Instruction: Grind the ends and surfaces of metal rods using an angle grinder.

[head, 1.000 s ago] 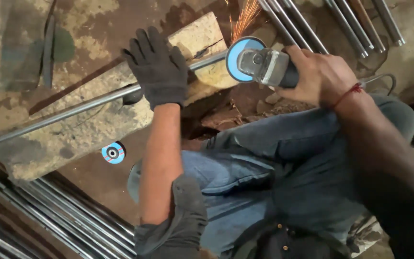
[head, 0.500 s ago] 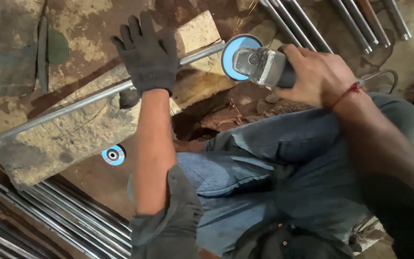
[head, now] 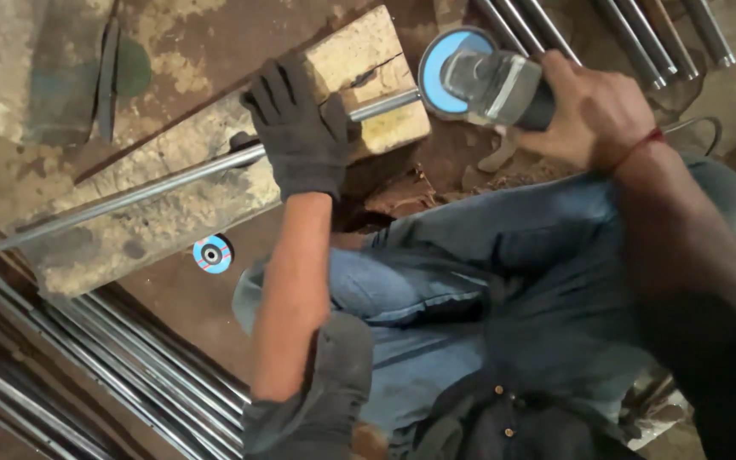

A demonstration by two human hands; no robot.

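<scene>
Head view: I'm crouched over a dirt floor point(head: 215, 51), reddish-brown and patchy, with rubble by my knee. A rough wooden block point(head: 215, 183) lies across it as the work surface, pale and cracked at its right end. A bundle of steel rods point(head: 129, 375) lies on the floor at lower left, more rods point(head: 641, 34) at top right. A spare blue disc point(head: 212, 253) sits on the floor just below the block. A flat grey bar and a dark round piece lie at upper left; can't tell what they are. My left hand point(head: 300, 136), in a dark glove, lies palm down over the steel pipe point(head: 129, 194), fingers spread, pinning it to the block rather than wrapped around it. The pipe runs diagonally along the block from lower left to upper right. My right hand point(head: 594, 111), bare, with a red thread at the wrist, is closed around the body of the angle grinder point(head: 496, 81). Its blue disc point(head: 438, 68) meets the pipe's right end, just past the block's corner. Versus a second ago: sparks were flying off the disc then, none show now. Hand positions on pipe and grinder unchanged.
</scene>
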